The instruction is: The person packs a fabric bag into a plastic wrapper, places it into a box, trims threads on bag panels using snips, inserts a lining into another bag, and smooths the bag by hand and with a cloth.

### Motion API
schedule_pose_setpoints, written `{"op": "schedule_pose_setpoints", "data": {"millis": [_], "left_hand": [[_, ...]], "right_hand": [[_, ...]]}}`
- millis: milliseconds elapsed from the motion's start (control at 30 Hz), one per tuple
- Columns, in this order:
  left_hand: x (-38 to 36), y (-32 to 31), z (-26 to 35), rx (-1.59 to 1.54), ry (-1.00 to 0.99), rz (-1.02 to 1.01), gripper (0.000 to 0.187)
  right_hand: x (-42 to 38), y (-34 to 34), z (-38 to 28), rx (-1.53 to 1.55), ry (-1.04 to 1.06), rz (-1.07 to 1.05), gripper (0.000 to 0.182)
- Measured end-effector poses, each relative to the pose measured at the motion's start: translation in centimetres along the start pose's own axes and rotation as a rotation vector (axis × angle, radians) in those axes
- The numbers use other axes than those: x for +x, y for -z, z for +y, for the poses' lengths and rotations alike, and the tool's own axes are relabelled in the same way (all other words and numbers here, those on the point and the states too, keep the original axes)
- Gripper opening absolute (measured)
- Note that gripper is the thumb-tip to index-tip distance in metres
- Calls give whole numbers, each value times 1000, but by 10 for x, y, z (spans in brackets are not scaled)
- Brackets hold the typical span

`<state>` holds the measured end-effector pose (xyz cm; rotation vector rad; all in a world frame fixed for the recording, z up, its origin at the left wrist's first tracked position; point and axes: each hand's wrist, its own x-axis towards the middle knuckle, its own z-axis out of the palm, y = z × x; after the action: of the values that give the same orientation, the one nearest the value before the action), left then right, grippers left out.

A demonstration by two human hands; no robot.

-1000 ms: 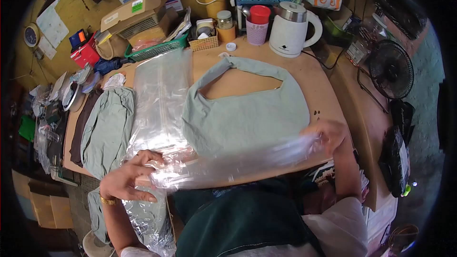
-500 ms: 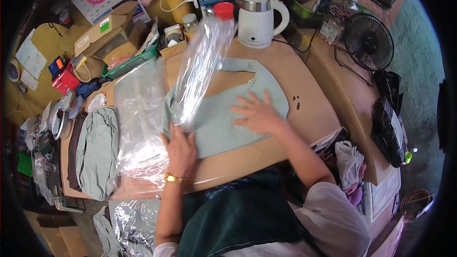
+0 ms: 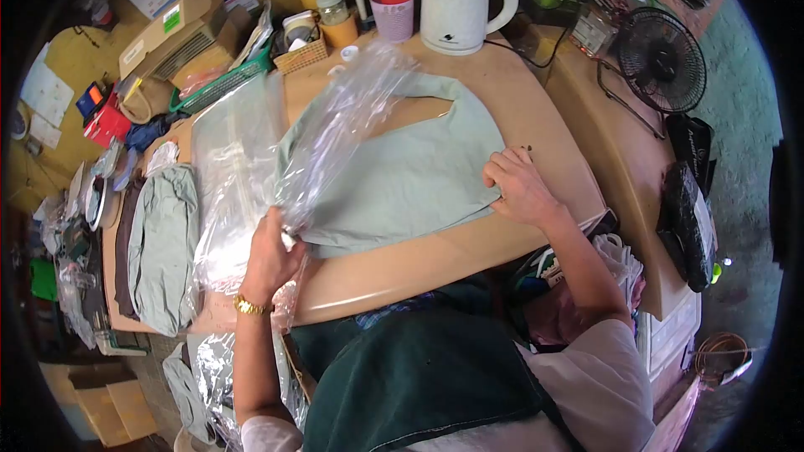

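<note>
A pale green cloth piece (image 3: pixel 410 172), like a bag with a looped strap, lies flat on the brown table. My left hand (image 3: pixel 272 258) pinches the near end of a clear plastic bag (image 3: pixel 347 113), which stretches away across the left part of the cloth. At the cloth's right edge, my right hand (image 3: pixel 521 188) has its fingers curled and pressed together on the border. Beside my left hand is a pile of clear plastic bags (image 3: pixel 237 151). Farther left lies a folded pale green cloth (image 3: pixel 165 247).
A white kettle (image 3: pixel 452 12) stands at the table's back, next to a pink cup (image 3: pixel 392 18) with a red top. A green basket (image 3: pixel 222 84) and a cardboard box (image 3: pixel 172 33) are at the back left. To the right is a black fan (image 3: pixel 662 59).
My right hand went from spread flat over the cloth to closed at its right edge. My left hand moved left, and the plastic bag came down over the cloth.
</note>
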<state>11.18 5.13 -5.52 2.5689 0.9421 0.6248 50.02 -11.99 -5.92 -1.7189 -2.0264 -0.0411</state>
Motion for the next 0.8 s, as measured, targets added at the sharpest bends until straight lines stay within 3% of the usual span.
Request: {"op": "schedule_pose_setpoints", "data": {"millis": [100, 233, 300, 333, 400, 433, 500, 567, 633, 700, 767, 800], "left_hand": [[1, -2, 3, 40, -40, -65, 38], [-12, -40, -10, 144, -3, -71, 36], [-12, -31, -12, 154, 9, -90, 38], [-12, -12, -6, 39, 54, -97, 45], [-7, 25, 27, -55, 219, -50, 54], [-3, 21, 43, -112, 341, 94, 44], [10, -18, 73, -49, 175, 385, 47], [16, -51, 65, -53, 168, 317, 55], [14, -90, 24, 198, 238, 74, 57], [16, -82, 8, 173, 191, 119, 54], [15, -72, 8, 389, 201, 236, 52], [19, -60, 15, 310, 263, 281, 55]], "right_hand": [[-5, -13, 11, -165, 179, 16, 20], [-22, 1, -2, -261, 207, 22, 18], [-20, 22, -11, -43, -139, -293, 19], [-17, 36, -18, -44, -138, -290, 19], [-7, 59, -28, 204, -311, -234, 26], [0, 53, -33, 202, -309, -237, 26], [14, 28, -44, 88, -32, -56, 49], [16, 4, -37, -29, 1, -138, 56], [11, -17, -26, -153, 34, -220, 64], [-8, -28, -19, -110, -64, -282, 72], [-18, -27, -35, -133, -131, -317, 75], [-18, -28, -45, -161, -200, -339, 78]]}}
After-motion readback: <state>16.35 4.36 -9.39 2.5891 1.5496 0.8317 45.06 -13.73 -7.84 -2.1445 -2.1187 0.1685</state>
